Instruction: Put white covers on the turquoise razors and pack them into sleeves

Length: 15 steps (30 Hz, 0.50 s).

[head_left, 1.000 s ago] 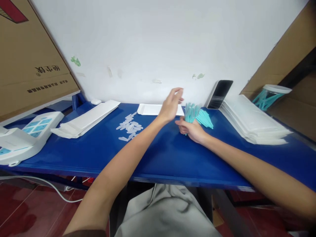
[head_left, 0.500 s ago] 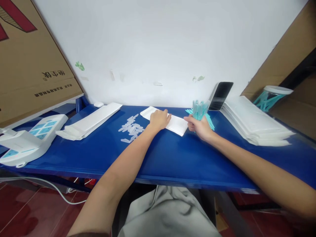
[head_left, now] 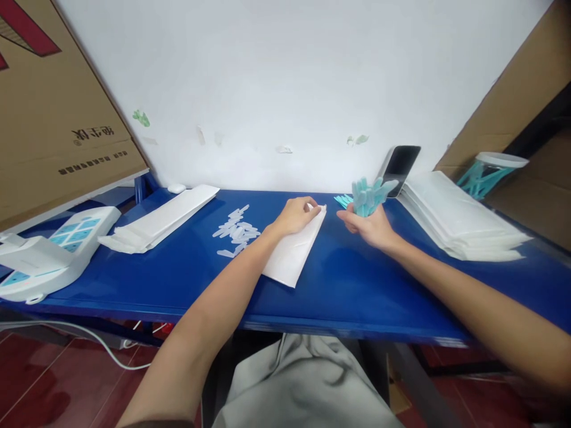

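My left hand (head_left: pixel 300 215) is closed on the upper end of a flat white paper bag (head_left: pixel 289 258), which slants down towards the front of the table. The forearm hides part of that bag. To its right, my right hand (head_left: pixel 369 227) grips an upright bunch of small teal sticks (head_left: pixel 370 195) with pale, frosted ends. More teal sticks (head_left: pixel 342 201) lie on the table just behind this hand. Left of my left hand lies a loose heap of small translucent whitish strips (head_left: pixel 236 229).
A stack of white bags (head_left: pixel 156 219) lies at left, another stack (head_left: pixel 464 220) at right. A white device with blue panels (head_left: pixel 75 238) stands at the left edge. A phone-like black screen (head_left: pixel 405 163) leans against the wall near a white-lidded jar (head_left: pixel 491 172). Cardboard (head_left: pixel 57 107) flanks the blue table (head_left: pixel 348 291).
My left hand has turned the white bag from lying crosswise to pointing towards the table's front. My right hand has shifted slightly right, still gripping the teal sticks.
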{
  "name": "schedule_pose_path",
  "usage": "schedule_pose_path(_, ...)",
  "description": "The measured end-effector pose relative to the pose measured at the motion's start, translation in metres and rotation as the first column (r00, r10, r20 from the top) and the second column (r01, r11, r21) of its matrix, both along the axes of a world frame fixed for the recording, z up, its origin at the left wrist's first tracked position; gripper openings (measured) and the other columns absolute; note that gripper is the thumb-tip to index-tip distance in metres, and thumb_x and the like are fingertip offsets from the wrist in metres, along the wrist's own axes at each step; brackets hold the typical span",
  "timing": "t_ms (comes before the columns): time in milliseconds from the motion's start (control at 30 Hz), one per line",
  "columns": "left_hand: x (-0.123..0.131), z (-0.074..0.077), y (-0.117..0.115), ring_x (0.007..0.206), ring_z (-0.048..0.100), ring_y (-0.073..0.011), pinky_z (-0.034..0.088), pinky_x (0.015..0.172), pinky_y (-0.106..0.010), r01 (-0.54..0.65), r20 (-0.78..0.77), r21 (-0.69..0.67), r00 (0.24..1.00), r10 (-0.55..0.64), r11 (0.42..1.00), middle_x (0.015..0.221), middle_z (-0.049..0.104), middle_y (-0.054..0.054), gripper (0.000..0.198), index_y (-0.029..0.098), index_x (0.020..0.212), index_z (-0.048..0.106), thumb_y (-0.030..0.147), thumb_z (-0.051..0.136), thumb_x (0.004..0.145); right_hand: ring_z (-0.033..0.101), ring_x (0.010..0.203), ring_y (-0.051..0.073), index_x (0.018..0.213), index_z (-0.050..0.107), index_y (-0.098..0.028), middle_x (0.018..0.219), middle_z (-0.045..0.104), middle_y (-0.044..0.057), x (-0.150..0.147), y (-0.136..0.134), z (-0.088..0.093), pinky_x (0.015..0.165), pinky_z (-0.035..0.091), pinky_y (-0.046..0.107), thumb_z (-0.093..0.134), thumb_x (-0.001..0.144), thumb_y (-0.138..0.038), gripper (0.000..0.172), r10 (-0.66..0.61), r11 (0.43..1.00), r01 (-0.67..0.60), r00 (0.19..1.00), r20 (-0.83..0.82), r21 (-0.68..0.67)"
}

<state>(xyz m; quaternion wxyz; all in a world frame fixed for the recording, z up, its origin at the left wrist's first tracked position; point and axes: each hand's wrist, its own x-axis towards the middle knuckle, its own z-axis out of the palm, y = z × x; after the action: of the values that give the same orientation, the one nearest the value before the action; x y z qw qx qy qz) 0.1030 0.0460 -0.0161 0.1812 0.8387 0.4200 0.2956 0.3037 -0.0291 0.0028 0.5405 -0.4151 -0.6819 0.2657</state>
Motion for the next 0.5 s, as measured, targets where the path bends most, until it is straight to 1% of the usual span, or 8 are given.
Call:
schedule_pose_path(67,0.005,-0.003,-0.006,0.101,0.061,-0.0243,0.049,0.094,-0.037,0.003,-0.048,0.104,0.999,0.002,0.995,0.104,0.067,-0.01,0.031,0.016,0.11,0.071,0.038,0.055,0.094,0.04,0.047,0.014,0.057,0.047,-0.025,0.049,0.046,-0.004,0.003,-0.002,0.002,0.047,0.035,0.03,0.072,0.08,-0.042,0.038,-0.065,0.991,0.041,0.98,0.19,0.126)
schedule_pose_path(133,0.008,-0.005,-0.012,0.111,0.056,-0.0266,0.046,0.1,-0.039,0.014,-0.137,0.178,0.991,0.011,0.984,0.114,0.063,-0.013,0.029,0.014,0.108,0.071,0.033,0.055,0.094,0.038,0.048,0.013,0.056,0.046,-0.024,0.049,0.045,-0.004,0.005,-0.002,0.002,0.05,0.032,0.03,0.067,0.078,-0.035,0.032,-0.093,0.978,0.022,0.936,0.339,0.208)
schedule_pose_path(233,0.01,-0.004,-0.019,0.11,0.054,-0.0284,0.045,0.099,-0.042,-0.005,-0.24,0.191,0.969,0.052,0.982,0.112,0.063,-0.013,0.027,0.015,0.102,0.069,0.027,0.047,0.096,0.035,0.046,0.012,0.053,0.046,-0.023,0.046,0.041,-0.005,0.007,0.0,0.001,0.051,0.027,0.03,0.061,0.068,-0.026,0.022,-0.072,0.977,-0.036,0.873,0.482,0.21)
schedule_pose_path(300,0.011,-0.001,-0.021,0.106,0.055,-0.0276,0.046,0.095,-0.041,-0.024,-0.196,0.225,0.978,0.07,0.974,0.106,0.066,-0.012,0.026,0.016,0.102,0.066,0.022,0.042,0.097,0.036,0.045,0.012,0.054,0.043,-0.023,0.046,0.041,-0.004,0.008,0.001,0.002,0.052,0.026,0.029,0.056,0.067,-0.026,0.019,-0.123,0.972,-0.005,0.839,0.53,0.235)
schedule_pose_path(367,0.013,0.002,-0.024,0.1,0.056,-0.0261,0.046,0.092,-0.04,-0.039,-0.084,0.272,0.994,0.064,0.961,0.102,0.067,-0.01,0.026,0.017,0.102,0.064,0.019,0.038,0.097,0.037,0.045,0.013,0.054,0.039,-0.024,0.047,0.042,-0.003,0.009,0.002,0.005,0.052,0.026,0.03,0.053,0.067,-0.027,0.02,-0.193,0.961,0.039,0.803,0.563,0.274)
schedule_pose_path(400,0.014,0.003,-0.026,0.097,0.057,-0.0254,0.046,0.09,-0.039,-0.031,-0.034,0.276,0.999,0.042,0.961,0.1,0.068,-0.009,0.027,0.017,0.099,0.063,0.018,0.037,0.096,0.038,0.046,0.014,0.054,0.038,-0.024,0.048,0.043,-0.002,0.011,0.002,0.008,0.053,0.026,0.03,0.052,0.068,-0.027,0.02,-0.22,0.955,0.057,0.792,0.569,0.291)
schedule_pose_path(433,0.015,0.005,-0.029,0.093,0.059,-0.0246,0.047,0.089,-0.038,0.005,-0.008,0.261,1.0,-0.003,0.965,0.097,0.068,-0.008,0.027,0.018,0.096,0.063,0.017,0.036,0.096,0.04,0.046,0.014,0.055,0.038,-0.024,0.049,0.045,-0.001,0.013,0.002,0.011,0.053,0.026,0.031,0.052,0.068,-0.027,0.019,-0.241,0.95,0.068,0.781,0.576,0.305)
schedule_pose_path(500,0.016,0.008,-0.039,0.085,0.061,-0.0229,0.047,0.086,-0.037,0.163,-0.021,0.2,0.987,-0.162,0.966,0.089,0.069,-0.006,0.026,0.019,0.088,0.064,0.017,0.038,0.094,0.044,0.047,0.016,0.058,0.039,-0.025,0.051,0.049,0.0,0.019,0.0,0.019,0.054,0.027,0.031,0.053,0.069,-0.027,0.018,-0.276,0.94,0.079,0.749,0.603,0.332)
